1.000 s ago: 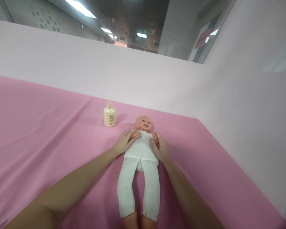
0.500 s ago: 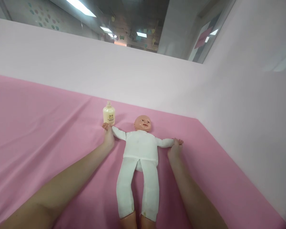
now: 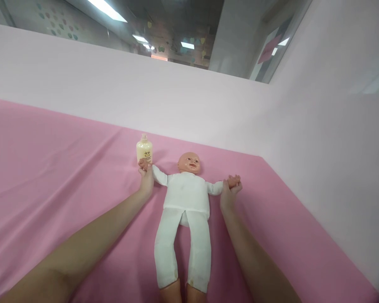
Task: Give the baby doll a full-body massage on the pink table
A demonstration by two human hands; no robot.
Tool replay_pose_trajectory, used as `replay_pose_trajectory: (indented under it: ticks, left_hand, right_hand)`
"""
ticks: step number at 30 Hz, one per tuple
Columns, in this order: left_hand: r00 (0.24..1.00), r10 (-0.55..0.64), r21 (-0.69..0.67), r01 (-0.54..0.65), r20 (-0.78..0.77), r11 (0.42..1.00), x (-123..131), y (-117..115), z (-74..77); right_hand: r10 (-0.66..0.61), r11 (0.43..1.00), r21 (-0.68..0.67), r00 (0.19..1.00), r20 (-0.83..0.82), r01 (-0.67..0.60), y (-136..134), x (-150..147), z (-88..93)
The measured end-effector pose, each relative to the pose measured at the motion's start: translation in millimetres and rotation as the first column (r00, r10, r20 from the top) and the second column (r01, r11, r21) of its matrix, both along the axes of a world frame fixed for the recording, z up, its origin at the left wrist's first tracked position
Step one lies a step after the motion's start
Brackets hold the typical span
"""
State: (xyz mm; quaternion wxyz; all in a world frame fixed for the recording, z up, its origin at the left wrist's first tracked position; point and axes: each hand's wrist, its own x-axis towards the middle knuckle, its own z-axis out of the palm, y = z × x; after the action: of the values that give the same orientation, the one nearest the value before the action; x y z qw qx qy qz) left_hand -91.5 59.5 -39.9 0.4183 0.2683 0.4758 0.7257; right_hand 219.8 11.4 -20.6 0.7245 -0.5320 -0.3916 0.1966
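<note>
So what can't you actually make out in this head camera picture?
- Bottle label: too small to read.
- Doll feet: cut off by the bottom edge.
- Doll's wrists: covered by the left hand and right hand closed around them.
- The person's elbows: cut off by the bottom edge.
- Room above the white partition: dim and blurred.

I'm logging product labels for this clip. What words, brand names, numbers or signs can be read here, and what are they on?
Nothing can be read.
Cream bottle beside the doll: a small dark emblem with lines of print under it, too small and blurred to read.
Doll's white clothes: no print visible.
Far wall at top left: coloured shapes only, no lettering that can be made out.
</note>
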Motion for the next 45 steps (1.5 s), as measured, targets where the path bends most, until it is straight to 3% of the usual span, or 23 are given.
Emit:
replay_pose_trajectory:
  ticks: [3,6,8,10,12,14,17,23,26,28,32,35,40,42,45]
  left_hand:
    - [0.983,-0.070,0.166,0.099,-0.172,0.981,5,-9,6.4]
    - [0.876,-0.151,0.244,0.287,-0.458,0.926,12,-22,12.6]
    - [0.720,-0.173,0.207,0.406,-0.672,0.890,17,-28,15.0]
    - [0.517,-0.165,0.147,0.509,-0.840,0.848,21,-32,15.3]
    - [0.339,-0.144,0.086,0.579,-0.929,0.811,23,-33,14.2]
    - [0.243,-0.126,0.047,0.602,-0.962,0.797,24,-32,12.6]
    - [0.199,-0.111,0.033,0.606,-0.974,0.795,24,-29,11.2]
    - [0.189,-0.089,0.041,0.593,-0.978,0.804,23,-30,10.8]
    - [0.217,-0.062,0.074,0.565,-0.974,0.822,22,-32,12.0]
    - [0.284,-0.038,0.123,0.530,-0.958,0.839,20,-33,13.9]
    - [0.508,-0.034,0.239,0.461,-0.861,0.855,17,-30,15.5]
    - [0.694,-0.065,0.290,0.381,-0.717,0.878,13,-24,10.9]
    - [0.922,-0.074,0.168,0.147,-0.379,0.975,4,-8,2.0]
    - [0.964,-0.040,0.065,0.059,-0.261,0.996,0,-1,0.0]
    - [0.982,-0.023,-0.028,0.018,-0.189,0.999,-4,5,-3.0]
  right_hand:
    - [0.102,0.992,0.065,0.983,0.151,-0.113,-7,-9,6.0]
    - [0.195,0.974,0.048,0.928,0.318,-0.221,-12,-16,7.6]
    - [0.225,0.966,0.012,0.867,0.444,-0.257,-14,-19,6.9]
    - [0.259,0.955,-0.041,0.759,0.597,-0.294,-15,-21,6.3]
    - [0.316,0.932,-0.117,0.612,0.725,-0.342,-15,-23,6.3]
    - [0.355,0.913,-0.179,0.497,0.791,-0.367,-15,-23,6.8]
    - [0.351,0.914,-0.196,0.447,0.823,-0.355,-16,-24,7.4]
    - [0.333,0.921,-0.185,0.445,0.831,-0.343,-16,-23,6.4]
    - [0.307,0.926,-0.132,0.501,0.809,-0.355,-15,-22,3.1]
    - [0.290,0.932,-0.084,0.588,0.755,-0.352,-15,-21,0.3]
    - [0.294,0.941,-0.002,0.818,0.495,-0.337,-14,-18,-1.8]
    - [0.265,0.955,0.051,0.920,0.290,-0.292,-11,-13,0.6]
    - [0.090,0.994,0.061,0.996,-0.008,-0.090,1,0,-0.8]
    - [0.012,1.000,0.010,0.990,-0.139,-0.011,8,7,-4.8]
    - [-0.070,0.997,-0.058,0.966,-0.249,0.057,16,14,-10.2]
